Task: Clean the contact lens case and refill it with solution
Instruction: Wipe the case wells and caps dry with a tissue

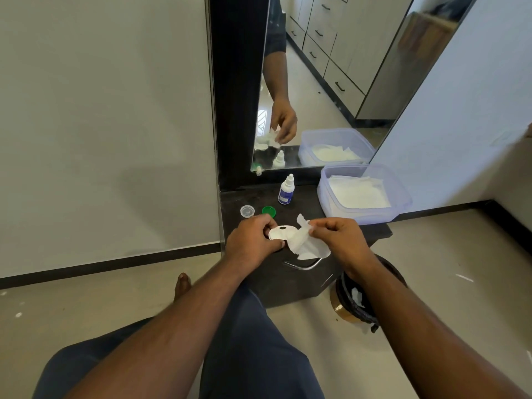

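While your left hand (253,236) curls its fingers and thumb around one end of the flat white plastic contact lens case (280,233), just below the middle of the frame, you hold it steady above the dark stone-look shelf top (290,279), so the open wells face up and can be wiped. Your right hand (338,236) pinches a crumpled white paper tissue (305,244) between thumb and fingertips, and the tissue drapes onto the case's right end, which I judge is the drying or wiping step. Just above your left hand, the clear round plastic cap (247,211) and the green round plastic cap (269,210) lie on the shelf, apart from the case, likely set aside so the wells stay open. Further up, near the mirror (316,96), the small white squeeze bottle with a blue label (286,191) stands upright and capped, ready for refilling. To its right sits the translucent bluish plastic box of white tissues (364,192), near your wiping hand. Lower right, beside the shelf, the lined round waste bin (359,298) waits for the used tissue.
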